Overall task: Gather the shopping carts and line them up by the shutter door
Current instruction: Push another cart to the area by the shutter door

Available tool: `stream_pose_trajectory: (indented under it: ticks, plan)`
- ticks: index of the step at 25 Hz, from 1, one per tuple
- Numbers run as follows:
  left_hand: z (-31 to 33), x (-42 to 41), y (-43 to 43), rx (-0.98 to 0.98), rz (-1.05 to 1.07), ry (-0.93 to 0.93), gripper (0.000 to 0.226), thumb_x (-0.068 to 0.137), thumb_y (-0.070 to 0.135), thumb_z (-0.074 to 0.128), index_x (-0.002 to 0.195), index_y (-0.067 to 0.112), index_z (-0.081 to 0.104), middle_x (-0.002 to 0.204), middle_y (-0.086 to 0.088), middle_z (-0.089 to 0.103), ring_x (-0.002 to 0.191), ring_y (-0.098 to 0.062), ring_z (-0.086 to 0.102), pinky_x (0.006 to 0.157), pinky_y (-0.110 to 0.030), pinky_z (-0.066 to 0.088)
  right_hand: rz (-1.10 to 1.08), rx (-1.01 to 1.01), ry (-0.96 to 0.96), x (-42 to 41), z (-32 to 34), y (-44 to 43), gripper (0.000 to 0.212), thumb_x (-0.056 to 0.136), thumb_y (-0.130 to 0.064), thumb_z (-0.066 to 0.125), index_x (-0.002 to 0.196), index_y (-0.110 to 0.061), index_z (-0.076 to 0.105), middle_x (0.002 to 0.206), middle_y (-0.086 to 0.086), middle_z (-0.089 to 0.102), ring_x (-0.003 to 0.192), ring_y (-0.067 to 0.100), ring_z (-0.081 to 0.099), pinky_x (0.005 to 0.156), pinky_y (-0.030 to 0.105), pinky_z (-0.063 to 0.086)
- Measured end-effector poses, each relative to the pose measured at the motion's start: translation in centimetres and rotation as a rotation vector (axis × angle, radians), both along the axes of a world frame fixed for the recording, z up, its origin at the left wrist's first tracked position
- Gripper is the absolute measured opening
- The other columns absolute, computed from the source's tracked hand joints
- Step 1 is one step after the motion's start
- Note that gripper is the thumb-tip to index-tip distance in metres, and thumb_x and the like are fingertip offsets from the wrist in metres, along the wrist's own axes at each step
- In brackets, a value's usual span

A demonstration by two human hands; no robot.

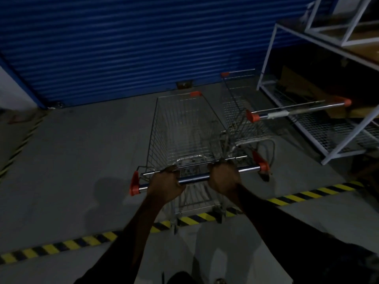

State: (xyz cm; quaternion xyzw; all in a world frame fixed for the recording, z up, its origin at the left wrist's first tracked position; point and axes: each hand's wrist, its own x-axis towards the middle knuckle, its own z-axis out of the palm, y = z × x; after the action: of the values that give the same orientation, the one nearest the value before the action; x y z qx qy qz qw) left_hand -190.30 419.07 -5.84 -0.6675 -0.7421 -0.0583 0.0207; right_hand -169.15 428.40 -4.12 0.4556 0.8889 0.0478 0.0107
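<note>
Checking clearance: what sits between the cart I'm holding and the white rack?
Head view: another cart stands there, close beside the held cart, short of the rack.

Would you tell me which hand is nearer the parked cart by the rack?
Right. The right hand holds the bar of the pushed cart on the side next to the parked cart; the left hand holds it farther left.

Left hand [166, 186] and right hand [224, 178] bare, forearms uncovered, dark sleeve [338, 257] above.

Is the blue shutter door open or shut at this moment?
Shut. The shutter door hangs fully down; its bottom edge meets the floor across the visible width, with no gap beneath.
</note>
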Motion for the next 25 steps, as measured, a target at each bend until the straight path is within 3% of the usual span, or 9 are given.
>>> stream_pose_trajectory:
  ticks: [3, 6, 9, 12, 16, 20, 25]
  plan:
    - [0.0, -1.0, 3.8, 0.001, -0.027, -0.021, 0.041, 0.073, 0.056, 0.063, 0.09, 0.022, 0.075, 0.12, 0.004, 0.072, 0.09, -0.022, 0.074, 0.072, -0.035, 0.059, -0.049, 0.008, -0.009, -1.0, -0.4, 3.9, 0.028, 0.07, -0.03, 0.059, 0.094, -0.02, 0.07, 0.097, 0.004, 0.074, 0.104, 0.031, 0.064, 0.096, 0.045, 0.041]
    - [-0.2, -2.1, 7.2, 0.014, -0.065, -0.059, 0.048, 0.073, 0.057, 0.049, 0.095, 0.024, 0.075, 0.125, 0.004, 0.07, 0.099, -0.019, 0.073, 0.076, -0.034, 0.059, -0.133, 0.025, -0.074, -2.4, -0.6, 6.8, 0.032, 0.079, -0.034, 0.058, 0.108, -0.023, 0.068, 0.115, 0.005, 0.069, 0.121, 0.033, 0.053, 0.103, 0.05, 0.036]
    - [0.1, -3.8, 10.6, -0.013, -0.132, -0.096, 0.049, 0.074, 0.055, 0.054, 0.11, 0.027, 0.072, 0.133, 0.0, 0.065, 0.113, -0.02, 0.067, 0.083, -0.036, 0.058, -0.226, 0.031, -0.05, -4.1, -0.6, 9.8, 0.043, 0.081, -0.04, 0.064, 0.121, -0.025, 0.066, 0.128, 0.008, 0.064, 0.131, 0.035, 0.046, 0.109, 0.053, 0.028]
    - [0.5, -5.0, 13.3, -0.04, -0.182, -0.096, 0.054, 0.074, 0.045, 0.063, 0.124, 0.024, 0.063, 0.133, -0.001, 0.061, 0.122, -0.026, 0.06, 0.088, -0.041, 0.054, -0.302, 0.042, 0.008, -5.4, -0.9, 12.7, 0.049, 0.074, -0.043, 0.074, 0.118, -0.022, 0.068, 0.124, 0.008, 0.064, 0.129, 0.036, 0.046, 0.106, 0.056, 0.027]
    - [-0.2, -6.5, 14.6, -0.018, -0.209, -0.056, 0.069, 0.074, 0.041, 0.066, 0.139, 0.025, 0.052, 0.146, 0.001, 0.05, 0.133, -0.025, 0.048, 0.099, -0.047, 0.046, -0.328, 0.021, 0.096, -6.3, -1.4, 15.7, 0.055, 0.063, -0.042, 0.082, 0.109, -0.017, 0.067, 0.115, 0.012, 0.062, 0.117, 0.038, 0.05, 0.095, 0.054, 0.041]
    - [-0.2, -7.7, 15.0, -0.018, -0.244, -0.058, 0.075, 0.076, 0.039, 0.068, 0.146, 0.023, 0.047, 0.147, -0.002, 0.049, 0.134, -0.029, 0.047, 0.102, -0.051, 0.044, -0.315, -0.024, 0.126, -7.0, -1.4, 17.9, 0.055, 0.067, -0.045, 0.074, 0.115, -0.021, 0.063, 0.124, 0.008, 0.057, 0.124, 0.036, 0.043, 0.1, 0.052, 0.037]
    - [-0.6, -8.7, 14.4, -0.023, -0.219, -0.065, 0.091, 0.077, 0.041, 0.067, 0.159, 0.025, 0.029, 0.15, 0.001, 0.044, 0.134, -0.026, 0.044, 0.103, -0.047, 0.042, -0.274, -0.058, 0.129, -6.9, -1.4, 19.1, 0.063, 0.068, -0.05, 0.073, 0.124, -0.027, 0.06, 0.134, 0.004, 0.052, 0.131, 0.036, 0.038, 0.102, 0.053, 0.035]
